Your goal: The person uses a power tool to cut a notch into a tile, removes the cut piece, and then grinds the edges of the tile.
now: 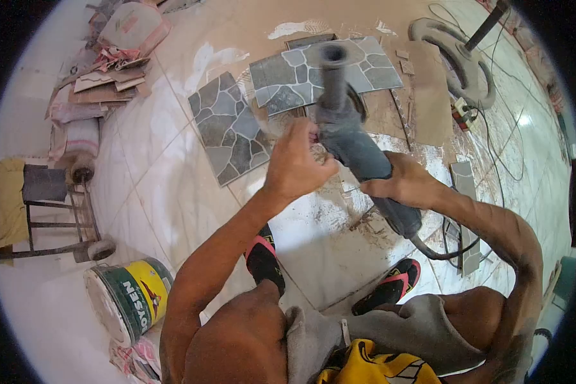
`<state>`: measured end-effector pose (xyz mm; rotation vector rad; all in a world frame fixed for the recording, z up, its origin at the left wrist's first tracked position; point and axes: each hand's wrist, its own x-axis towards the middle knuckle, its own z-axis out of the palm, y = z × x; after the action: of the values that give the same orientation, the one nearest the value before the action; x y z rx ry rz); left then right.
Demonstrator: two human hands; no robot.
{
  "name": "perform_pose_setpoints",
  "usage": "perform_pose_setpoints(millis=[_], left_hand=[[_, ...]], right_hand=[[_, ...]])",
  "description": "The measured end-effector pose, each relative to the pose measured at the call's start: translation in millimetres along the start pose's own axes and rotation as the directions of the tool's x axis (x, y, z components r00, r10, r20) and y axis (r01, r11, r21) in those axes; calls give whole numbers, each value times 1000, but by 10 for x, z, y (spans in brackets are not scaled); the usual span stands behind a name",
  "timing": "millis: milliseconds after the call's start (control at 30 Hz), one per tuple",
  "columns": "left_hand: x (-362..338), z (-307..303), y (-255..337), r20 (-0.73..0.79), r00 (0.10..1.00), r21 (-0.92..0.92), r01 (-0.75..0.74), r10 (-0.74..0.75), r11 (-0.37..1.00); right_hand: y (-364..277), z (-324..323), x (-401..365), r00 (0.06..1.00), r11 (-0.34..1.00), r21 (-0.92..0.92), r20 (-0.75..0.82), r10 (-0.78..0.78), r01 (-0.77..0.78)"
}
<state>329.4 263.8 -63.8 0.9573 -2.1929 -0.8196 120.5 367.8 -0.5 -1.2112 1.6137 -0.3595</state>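
Observation:
A dark angle grinder [358, 153] is held up above the floor, its head away from me. A blurred round-ended handle [333, 83] sticks up from the head, and part of a disc shows behind it. My right hand [406, 182] is wrapped round the grinder's body. Beside the head, my left hand [297, 160] has its fingers curled in, with a small reddish bit at the fingertips that I cannot make out. Stone-pattern tiles lie below: one grey tile [227, 137] at the left and a lighter tile [368, 67] behind the grinder.
The power cord [441, 256] loops off the grinder's rear at the right. A paint bucket [131, 297] stands at lower left, near a metal-framed stool [51, 211]. Cardboard [432, 96], a coiled hose [454, 70] and narrow tile strips [467, 224] lie on the dusty floor.

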Motion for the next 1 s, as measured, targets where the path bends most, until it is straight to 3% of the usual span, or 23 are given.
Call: perform_pose_setpoints(millis=[67, 167, 267, 367, 400, 467, 567, 667, 767, 867, 967, 1000], left_hand=[[1, -196, -75, 7, 1000, 105, 24, -25, 994], [55, -537, -307, -3, 999, 64, 39, -39, 997], [142, -832, -607, -105, 989, -51, 103, -108, 993], [282, -1136, -702, -129, 967, -26, 220, -221, 975], [329, -1182, -844, -86, 928, -207, 339, -363, 918], [411, -1210, -1176, 75, 795, -509, 549, -602, 662], [592, -1193, -1395, 469, 765, -783, 591, -442, 192], [823, -955, -1512, 337, 813, -850, 480, -474, 219], [986, -851, -1647, 268, 790, -536, 598, -552, 595], [1062, -803, -1715, 187, 775, -515, 600, -603, 612], [1107, -855, -1617, 140, 780, -384, 611, -610, 692], [1089, -871, -1656, 183, 802, -460, 581, -569, 671]], right_hand=[[-98, 51, 127, 998, 997, -44, 14, -61, 61], [-322, 211, 383, 981, 980, 46, -11, -194, 195], [-487, 432, 888, 973, 976, -28, -78, -217, 215], [-932, 556, 1148, 976, 986, -72, -147, -160, 151], [-996, 608, 1304, 964, 983, -36, -195, -182, 179], [-1007, 810, 1666, 933, 969, 32, -282, -224, 243], [-1046, 1003, 1983, 915, 965, 84, -349, -205, 248], [-1081, 1084, 2210, 907, 979, 67, -394, -150, 191], [-1048, 1114, 2467, 900, 978, 40, -401, -171, 204], [-1070, 1074, 2652, 920, 980, 38, -351, -172, 198], [-1114, 1094, 2686, 898, 980, 24, -405, -170, 196], [-1123, 1079, 2640, 890, 980, 45, -429, -156, 193]])
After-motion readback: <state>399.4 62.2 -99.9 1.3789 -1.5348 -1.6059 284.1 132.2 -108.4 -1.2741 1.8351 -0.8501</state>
